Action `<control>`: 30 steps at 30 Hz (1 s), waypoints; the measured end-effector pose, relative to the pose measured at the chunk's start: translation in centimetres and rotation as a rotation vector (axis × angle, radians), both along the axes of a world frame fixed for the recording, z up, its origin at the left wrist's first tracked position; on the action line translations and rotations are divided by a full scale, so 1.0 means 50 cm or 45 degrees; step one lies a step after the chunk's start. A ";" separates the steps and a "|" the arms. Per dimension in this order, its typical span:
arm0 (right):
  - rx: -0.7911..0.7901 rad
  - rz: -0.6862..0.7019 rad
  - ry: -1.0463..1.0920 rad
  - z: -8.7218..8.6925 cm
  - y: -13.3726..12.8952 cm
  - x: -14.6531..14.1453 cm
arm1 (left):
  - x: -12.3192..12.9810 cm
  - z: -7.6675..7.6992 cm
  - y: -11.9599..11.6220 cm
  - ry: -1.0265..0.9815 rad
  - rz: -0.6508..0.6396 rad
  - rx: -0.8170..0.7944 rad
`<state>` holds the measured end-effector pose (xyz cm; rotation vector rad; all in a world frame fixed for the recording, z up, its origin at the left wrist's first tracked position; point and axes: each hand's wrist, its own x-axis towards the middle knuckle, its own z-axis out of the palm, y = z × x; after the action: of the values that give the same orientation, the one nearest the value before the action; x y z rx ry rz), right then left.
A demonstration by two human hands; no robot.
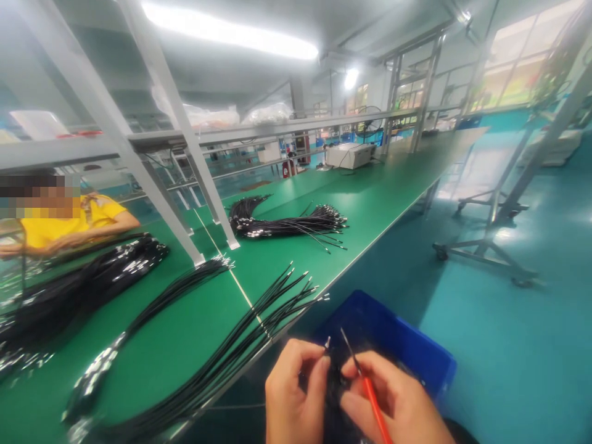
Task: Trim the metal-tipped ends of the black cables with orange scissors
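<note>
My left hand (298, 388) is closed in a pinch on a thin black cable, whose pale tip (328, 343) sticks up past the fingers. Close beside it, my right hand (393, 394) grips a slim tool with a red handle (377, 410) and a thin dark shaft (350, 348); its exact kind is unclear. The shaft points up toward the cable tip without touching it. Both hands are in front of the green table's edge, above a blue bin (407, 345) with dark contents. A fan of black cables (250, 336) with pale ends lies on the table to their left.
The green table (416, 179) carries another bundle of black cables (291, 223), a larger pile (78, 290) at left and a white box (350, 155). Grey shelf posts (185, 123) rise from it. A person in yellow (102, 213) sits at left. A wheeled stand (485, 246) is right.
</note>
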<state>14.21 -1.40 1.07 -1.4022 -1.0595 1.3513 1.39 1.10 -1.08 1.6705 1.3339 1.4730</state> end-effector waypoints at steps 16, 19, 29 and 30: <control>0.363 -0.397 0.146 0.005 0.017 -0.034 | -0.005 0.015 -0.017 0.041 -0.148 -0.184; 0.395 -0.381 0.095 0.000 0.019 -0.032 | -0.002 0.017 -0.019 0.075 -0.130 -0.178; 0.423 -0.340 -0.188 -0.005 0.007 -0.037 | -0.012 0.022 -0.019 0.018 -0.166 -0.255; 0.386 -0.260 -0.117 -0.003 0.005 -0.027 | -0.019 0.024 -0.015 -0.040 -0.208 -0.306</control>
<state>12.86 -1.16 0.90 -1.3136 -1.0973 0.9437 0.42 0.33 0.11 1.5547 1.2698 1.1910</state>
